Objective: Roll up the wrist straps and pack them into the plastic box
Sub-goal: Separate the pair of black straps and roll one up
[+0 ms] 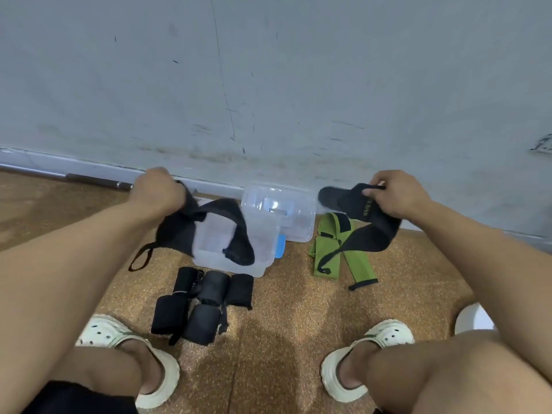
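The left hand's [158, 189] fingers are hidden behind its back; a blurred black fabric wrist strap [206, 234] is gripped there. A second black wrist strap [364, 219] is pinched by the right hand [394, 195]. A speckled brown cork floor [283, 309] meets a scuffed grey wall [268, 85]. The clear plastic box [233, 246] is seen holding no roll; rolled black straps [203, 306] lie before it, green straps [334, 249] beside it.
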Tool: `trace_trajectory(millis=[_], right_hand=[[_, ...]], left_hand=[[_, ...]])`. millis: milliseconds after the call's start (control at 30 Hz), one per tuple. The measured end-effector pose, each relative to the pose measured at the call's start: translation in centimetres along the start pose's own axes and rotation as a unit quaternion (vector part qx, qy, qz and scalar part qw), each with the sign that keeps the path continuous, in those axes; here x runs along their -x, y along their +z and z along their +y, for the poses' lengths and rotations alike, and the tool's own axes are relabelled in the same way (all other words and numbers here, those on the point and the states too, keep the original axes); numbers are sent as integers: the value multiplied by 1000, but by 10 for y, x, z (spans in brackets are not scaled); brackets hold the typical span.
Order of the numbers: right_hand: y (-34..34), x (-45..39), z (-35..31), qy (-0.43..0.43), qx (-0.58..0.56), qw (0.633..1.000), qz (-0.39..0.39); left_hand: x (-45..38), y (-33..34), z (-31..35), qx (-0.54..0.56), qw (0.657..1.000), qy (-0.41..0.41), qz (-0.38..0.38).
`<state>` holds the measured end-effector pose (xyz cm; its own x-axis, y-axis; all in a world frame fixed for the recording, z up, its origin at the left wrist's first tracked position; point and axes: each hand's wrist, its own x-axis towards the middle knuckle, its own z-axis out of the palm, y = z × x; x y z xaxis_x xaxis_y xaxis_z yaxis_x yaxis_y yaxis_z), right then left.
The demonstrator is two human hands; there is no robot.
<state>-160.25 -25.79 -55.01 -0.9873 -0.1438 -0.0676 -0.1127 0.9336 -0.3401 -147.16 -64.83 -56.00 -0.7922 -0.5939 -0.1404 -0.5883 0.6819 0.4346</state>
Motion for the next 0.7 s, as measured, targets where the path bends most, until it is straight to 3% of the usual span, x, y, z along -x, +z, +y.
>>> trace_trajectory(millis=[133, 333, 467, 600, 700], right_hand=[[1, 8, 28, -25, -5, 998, -56], [16, 22, -42, -174, -8, 972, -160], [30, 33, -81, -236, 69, 955, -164], [34, 35, -92, -216, 71, 965, -132], [36, 36, -88, -202, 51, 956, -207]], left_hand=[[-3, -1, -20, 38, 999, 26, -8], [18, 18, 26, 74, 978, 171, -90], [32, 20, 42, 122, 950, 236, -163], [50, 14, 56, 223, 905, 264, -249], [56, 10, 59, 257, 880, 286, -278]])
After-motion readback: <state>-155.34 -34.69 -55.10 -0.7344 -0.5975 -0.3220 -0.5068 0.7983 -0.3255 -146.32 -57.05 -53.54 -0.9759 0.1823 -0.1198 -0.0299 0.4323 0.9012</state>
